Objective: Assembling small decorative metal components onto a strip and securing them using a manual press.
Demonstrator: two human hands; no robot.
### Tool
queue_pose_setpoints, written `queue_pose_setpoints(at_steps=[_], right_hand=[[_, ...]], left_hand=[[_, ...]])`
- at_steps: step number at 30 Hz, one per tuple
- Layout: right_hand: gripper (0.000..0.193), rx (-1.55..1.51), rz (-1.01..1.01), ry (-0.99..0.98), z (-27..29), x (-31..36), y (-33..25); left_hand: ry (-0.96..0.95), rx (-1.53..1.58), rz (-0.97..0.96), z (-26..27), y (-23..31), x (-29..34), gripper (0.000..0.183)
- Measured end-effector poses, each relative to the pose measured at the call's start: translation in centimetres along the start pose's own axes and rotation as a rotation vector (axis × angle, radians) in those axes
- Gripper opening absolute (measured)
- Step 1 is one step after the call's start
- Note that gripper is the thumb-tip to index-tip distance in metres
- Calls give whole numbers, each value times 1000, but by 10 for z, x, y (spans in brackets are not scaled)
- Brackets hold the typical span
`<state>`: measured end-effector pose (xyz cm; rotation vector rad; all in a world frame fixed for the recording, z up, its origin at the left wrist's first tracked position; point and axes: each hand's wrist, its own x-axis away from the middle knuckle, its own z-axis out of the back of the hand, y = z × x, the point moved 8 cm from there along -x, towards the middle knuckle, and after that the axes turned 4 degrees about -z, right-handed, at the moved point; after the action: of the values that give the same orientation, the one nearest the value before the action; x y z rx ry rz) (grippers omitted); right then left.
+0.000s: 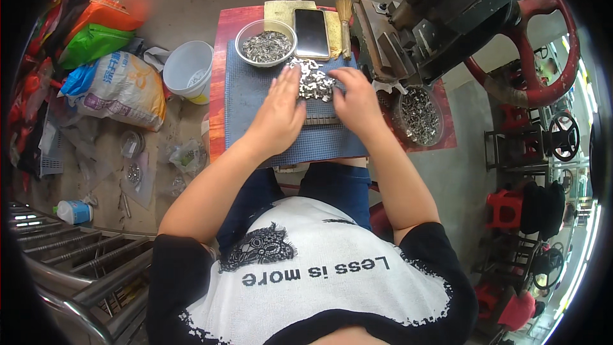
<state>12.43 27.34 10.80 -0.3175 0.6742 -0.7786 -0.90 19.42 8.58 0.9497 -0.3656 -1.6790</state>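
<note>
A loose heap of small shiny metal pieces [315,84] lies on the blue ridged mat [255,134] between my hands. My left hand [278,114] is held flat along the heap's left side, fingers stretched out and thumb apart. On the other side my right hand [355,101] curves round the right edge, its fingers bent but apart from the thumb; its fingertips touch or nearly touch the pieces. A narrow slotted metal bar [321,120] lies on the mat just nearer to me than the heap.
A white bowl of metal pieces [265,46], a phone [311,33] and a brush [345,22] sit at the back. At the right, a tub of pieces [418,116] stands below a machine with a red handwheel [529,92]. A white bucket [189,71] stands left.
</note>
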Motion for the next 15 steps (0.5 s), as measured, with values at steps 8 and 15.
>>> queue_pose_setpoints(at_steps=[8,15], right_hand=[[36,126,-14,-91,-20,6,3],[33,48,28,-119,-28,0,-15]], left_hand=[[-177,-352,197,-18,-3,20,72],[-60,-72,57,-18,10,13,62]])
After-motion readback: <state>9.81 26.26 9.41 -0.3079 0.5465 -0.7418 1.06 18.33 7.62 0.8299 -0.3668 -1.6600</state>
